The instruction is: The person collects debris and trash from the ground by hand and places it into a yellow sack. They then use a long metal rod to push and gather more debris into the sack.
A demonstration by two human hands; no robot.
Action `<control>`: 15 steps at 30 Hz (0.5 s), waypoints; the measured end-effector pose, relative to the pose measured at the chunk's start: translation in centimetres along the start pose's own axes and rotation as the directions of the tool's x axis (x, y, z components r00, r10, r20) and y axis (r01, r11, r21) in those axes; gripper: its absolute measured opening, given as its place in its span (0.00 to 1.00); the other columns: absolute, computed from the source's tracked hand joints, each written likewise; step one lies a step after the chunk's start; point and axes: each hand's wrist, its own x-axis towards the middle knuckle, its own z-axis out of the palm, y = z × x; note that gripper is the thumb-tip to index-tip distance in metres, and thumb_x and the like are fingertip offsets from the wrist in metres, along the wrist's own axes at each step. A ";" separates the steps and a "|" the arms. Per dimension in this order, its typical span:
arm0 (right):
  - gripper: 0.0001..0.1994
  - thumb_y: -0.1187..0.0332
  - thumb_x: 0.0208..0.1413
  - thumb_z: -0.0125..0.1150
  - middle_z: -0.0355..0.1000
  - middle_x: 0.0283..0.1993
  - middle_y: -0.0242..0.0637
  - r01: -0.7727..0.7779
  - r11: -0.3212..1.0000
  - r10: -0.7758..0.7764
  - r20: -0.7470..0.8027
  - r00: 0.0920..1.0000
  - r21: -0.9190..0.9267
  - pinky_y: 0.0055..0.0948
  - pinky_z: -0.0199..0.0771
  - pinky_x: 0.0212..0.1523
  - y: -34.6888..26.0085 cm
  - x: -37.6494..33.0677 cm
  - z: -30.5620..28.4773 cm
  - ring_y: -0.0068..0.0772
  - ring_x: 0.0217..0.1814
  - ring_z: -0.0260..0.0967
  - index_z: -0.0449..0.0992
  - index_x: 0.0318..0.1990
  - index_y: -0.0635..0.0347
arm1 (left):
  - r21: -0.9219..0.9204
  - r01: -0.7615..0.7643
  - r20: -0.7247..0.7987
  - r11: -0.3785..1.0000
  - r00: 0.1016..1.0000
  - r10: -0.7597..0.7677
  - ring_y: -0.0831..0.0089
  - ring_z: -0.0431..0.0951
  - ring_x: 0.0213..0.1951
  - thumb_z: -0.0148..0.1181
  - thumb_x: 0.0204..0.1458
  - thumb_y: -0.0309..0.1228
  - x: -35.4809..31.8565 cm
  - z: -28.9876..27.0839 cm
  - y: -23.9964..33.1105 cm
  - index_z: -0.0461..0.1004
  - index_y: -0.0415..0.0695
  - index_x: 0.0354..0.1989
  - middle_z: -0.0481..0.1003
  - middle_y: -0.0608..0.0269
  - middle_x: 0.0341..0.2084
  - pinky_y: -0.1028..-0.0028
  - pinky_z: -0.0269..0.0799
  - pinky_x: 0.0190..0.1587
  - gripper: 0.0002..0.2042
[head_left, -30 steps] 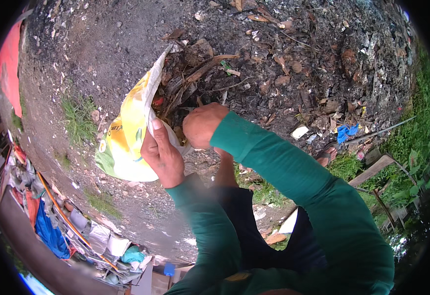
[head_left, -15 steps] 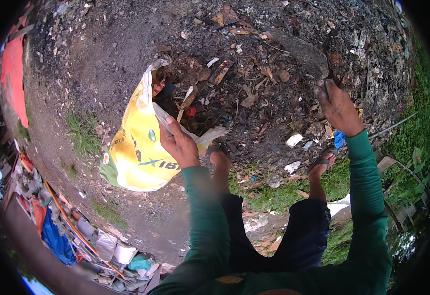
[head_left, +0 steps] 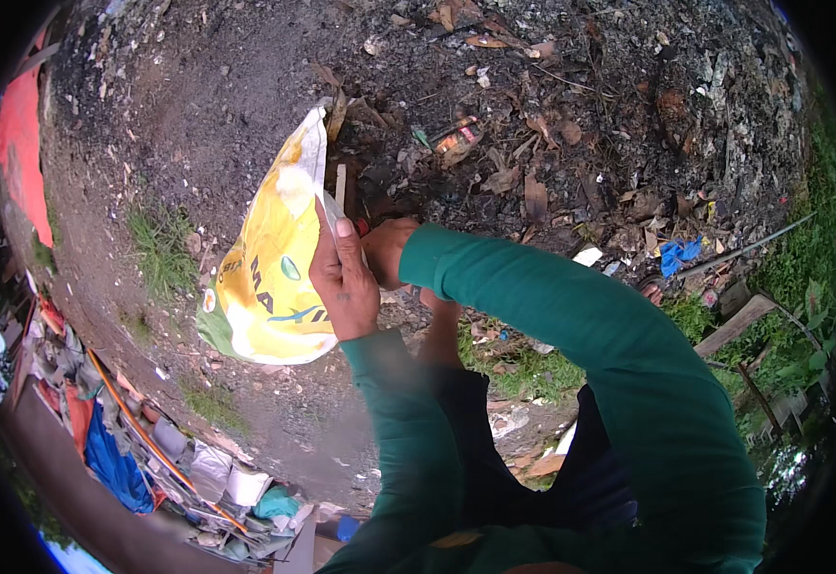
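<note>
i see the yellow sack [head_left: 270,273] hanging to the left of both hands, its long axis running from the mouth at upper right down to the rounded bottom at lower left, over bare dark ground [head_left: 150,124]. my left hand [head_left: 343,279] is curled around the sack's right edge just below the mouth, fingers wrapped and pinching the fabric, thumb side toward me. my right hand [head_left: 389,251] comes across in a green sleeve [head_left: 571,316] and sits just beside the left one, right at the sack's opening; it looks bunched rather than spread, but its fingers are hidden behind the left hand and the sack's rim, so i cannot tell whether it grips anything. a small red bit [head_left: 363,228] shows between the two hands, too small to name. both hands are at the mouth end, the left one touching the sack outright, the right one nearest the opening. beyond the mouth, up and to the right, lies the litter of dry leaves and scraps [head_left: 523,172] on blackened soil, well apart from the sack's bottom. a blue scrap [head_left: 676,254] lies farther right near grass.
</note>
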 end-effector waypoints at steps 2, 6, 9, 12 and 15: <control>0.13 0.62 0.59 0.59 0.84 0.45 0.47 0.072 0.995 -0.071 0.019 0.997 -0.064 0.45 0.80 0.50 -0.8 1.4 -0.5 0.48 0.50 0.82 0.85 0.44 0.57 | 0.102 -0.015 0.101 0.995 0.995 0.004 0.71 0.72 0.59 0.51 0.73 0.39 0.1 -0.7 0.1 0.64 0.34 0.72 0.76 0.49 0.60 0.70 0.66 0.64 0.26; 0.15 0.65 0.56 0.59 0.83 0.41 0.52 -0.099 0.990 0.084 -0.141 0.986 -0.097 0.50 0.80 0.47 3.2 -5.0 -2.7 0.52 0.45 0.83 0.81 0.46 0.66 | -0.050 -0.064 -0.066 0.997 0.996 0.060 0.67 0.75 0.57 0.49 0.73 0.42 -0.1 1.4 -0.8 0.64 0.31 0.71 0.76 0.46 0.59 0.68 0.70 0.60 0.28; 0.16 0.67 0.55 0.62 0.81 0.36 0.56 -0.409 0.911 0.375 -0.530 0.761 0.058 0.58 0.80 0.43 9.0 -19.5 -4.3 0.58 0.42 0.82 0.73 0.46 0.71 | 0.170 0.002 -0.113 0.985 0.993 0.018 0.66 0.77 0.54 0.52 0.72 0.44 -0.4 4.1 -1.4 0.63 0.30 0.71 0.77 0.43 0.57 0.68 0.71 0.59 0.30; 0.18 0.60 0.65 0.56 0.78 0.34 0.61 -0.399 0.868 0.472 -0.739 0.480 0.295 0.58 0.76 0.46 14.1 -35.8 -5.5 0.67 0.42 0.78 0.73 0.45 0.71 | 0.144 0.061 -0.122 0.988 0.992 -0.044 0.65 0.78 0.51 0.53 0.71 0.44 -0.4 6.2 -1.6 0.66 0.29 0.69 0.79 0.44 0.54 0.67 0.71 0.57 0.30; 0.22 0.54 0.69 0.55 0.76 0.33 0.64 -0.671 0.565 0.746 -0.646 0.165 0.480 0.60 0.72 0.43 18.3 -45.7 -5.7 0.70 0.41 0.76 0.76 0.36 0.71 | 0.073 0.125 -0.100 0.990 0.988 -0.117 0.64 0.78 0.49 0.53 0.70 0.43 -0.7 7.6 -1.9 0.71 0.27 0.63 0.81 0.46 0.50 0.65 0.70 0.57 0.27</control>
